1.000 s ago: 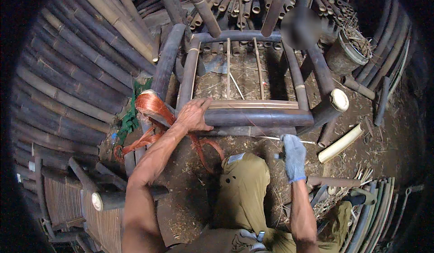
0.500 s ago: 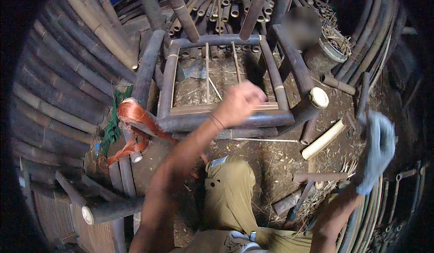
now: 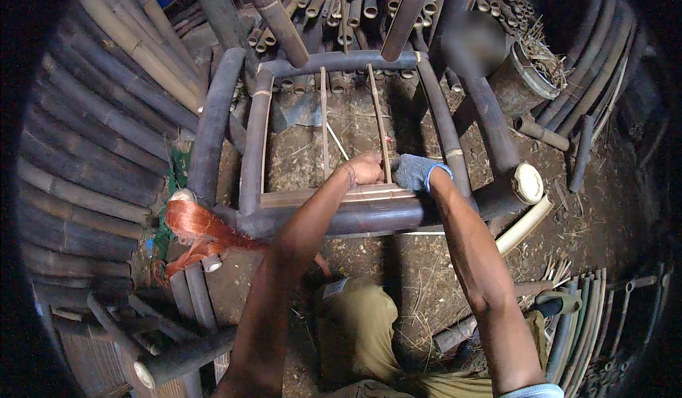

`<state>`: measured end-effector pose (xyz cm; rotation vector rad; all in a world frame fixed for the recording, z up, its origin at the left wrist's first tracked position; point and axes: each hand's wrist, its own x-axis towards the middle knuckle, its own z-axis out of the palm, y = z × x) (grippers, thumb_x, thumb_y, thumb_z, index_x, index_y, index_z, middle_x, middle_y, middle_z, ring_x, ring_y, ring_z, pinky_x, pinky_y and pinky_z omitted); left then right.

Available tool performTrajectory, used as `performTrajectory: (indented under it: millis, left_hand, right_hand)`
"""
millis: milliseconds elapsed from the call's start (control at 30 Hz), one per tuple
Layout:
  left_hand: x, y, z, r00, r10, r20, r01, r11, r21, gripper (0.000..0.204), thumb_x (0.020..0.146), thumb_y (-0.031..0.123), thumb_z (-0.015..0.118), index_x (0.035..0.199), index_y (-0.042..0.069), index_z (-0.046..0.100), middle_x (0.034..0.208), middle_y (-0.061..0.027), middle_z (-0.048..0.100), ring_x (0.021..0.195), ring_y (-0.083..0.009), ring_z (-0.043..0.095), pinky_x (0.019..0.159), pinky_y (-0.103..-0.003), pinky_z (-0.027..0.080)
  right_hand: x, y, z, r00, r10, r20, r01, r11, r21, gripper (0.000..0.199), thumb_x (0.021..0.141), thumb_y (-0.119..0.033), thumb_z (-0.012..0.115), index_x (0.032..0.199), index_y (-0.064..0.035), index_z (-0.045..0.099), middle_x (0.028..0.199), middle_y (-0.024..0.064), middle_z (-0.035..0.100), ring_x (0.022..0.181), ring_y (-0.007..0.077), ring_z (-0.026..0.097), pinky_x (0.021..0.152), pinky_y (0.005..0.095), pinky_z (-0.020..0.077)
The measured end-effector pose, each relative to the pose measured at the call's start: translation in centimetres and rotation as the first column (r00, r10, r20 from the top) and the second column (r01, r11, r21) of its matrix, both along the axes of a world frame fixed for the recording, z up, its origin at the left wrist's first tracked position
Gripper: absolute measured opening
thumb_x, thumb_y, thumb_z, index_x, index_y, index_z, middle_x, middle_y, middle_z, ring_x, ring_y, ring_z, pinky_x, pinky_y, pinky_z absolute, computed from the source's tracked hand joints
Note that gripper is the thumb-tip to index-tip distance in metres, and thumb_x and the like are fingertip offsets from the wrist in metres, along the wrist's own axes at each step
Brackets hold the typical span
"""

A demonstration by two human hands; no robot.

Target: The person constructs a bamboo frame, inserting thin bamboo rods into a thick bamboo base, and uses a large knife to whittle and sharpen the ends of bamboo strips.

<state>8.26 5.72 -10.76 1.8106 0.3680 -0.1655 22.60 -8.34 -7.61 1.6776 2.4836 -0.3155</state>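
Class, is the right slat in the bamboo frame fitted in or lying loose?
Cannot tell: the right slat spans the frame, but both hands hide its near end.

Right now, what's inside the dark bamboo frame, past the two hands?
Two thin pale bamboo slats run front to back inside the dark bamboo frame, over littered dirt ground. The bare left hand and blue-gloved right hand cover the right slat's near end.

Dark, smooth bamboo frame [image 3: 341,217] with a dull sheen; pale, matt split slats [image 3: 327,197]. Blue knitted cloth glove [image 3: 415,170] on right hand. Glossy orange plastic strapping [image 3: 202,227]. Rough, dusty earth floor [image 3: 426,284], straw-littered.
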Motion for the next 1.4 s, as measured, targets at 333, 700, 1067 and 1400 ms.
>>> performTrajectory:
  millis: [333,700,1067,1400]
  left_hand:
    - [-4.2,-2.2,8.8,0.988,0.145,-0.051,-0.150,0.979,-0.141,0.014,0.087,0.015,0.071,0.089,0.002,0.071,0.075,-0.0022,0.067,0.065,-0.0092,0.062,0.056,-0.023,0.051]
    - [-4.3,-5.3,13.9,0.998,0.033,0.057,0.014,0.742,-0.670,0.022,0.095,0.014,0.061,0.110,-0.002,0.062,0.102,-0.0134,0.070,0.069,-0.0115,0.064,0.073,-0.031,0.058]
    - [-4.2,-5.8,8.2,0.918,0.331,0.217,-0.396,0.774,0.494,0.041,0.086,0.034,0.053,0.089,-0.004,0.069,0.097,-0.0263,0.067,0.091,-0.0436,0.065,0.091,-0.043,0.051]
    - [-6.0,-6.1,8.0,0.986,-0.103,-0.128,0.163,0.716,0.679,0.045,0.100,0.036,0.038,0.103,0.003,0.069,0.106,-0.0228,0.067,0.102,-0.0419,0.062,0.095,-0.046,0.049]
  right_hand:
    - [-5.8,-5.8,8.9,0.640,-0.593,-0.489,0.701,0.711,0.055,0.027,0.082,-0.023,0.058,0.095,-0.0040,0.071,0.092,0.0231,0.068,0.088,0.0385,0.066,0.078,0.0482,0.0504]
    - [-11.4,-20.7,17.0,0.572,-0.425,-0.701,0.748,0.621,0.233,0.024,0.093,-0.025,0.055,0.093,-0.0059,0.070,0.094,0.0115,0.067,0.093,0.0272,0.062,0.086,0.0358,0.0482]
    - [-12.6,-68.8,30.5,0.232,-0.252,-0.939,0.809,-0.486,0.330,0.033,0.101,-0.019,0.050,0.128,-0.0017,0.056,0.120,0.0125,0.061,0.116,0.0239,0.056,0.103,0.0364,0.0415]
    - [-14.7,-36.1,16.4,0.347,-0.860,-0.375,0.913,0.218,0.344,0.053,0.079,-0.018,0.076,0.125,-0.0001,0.058,0.125,0.0196,0.059,0.118,0.0334,0.054,0.104,0.0413,0.0416]
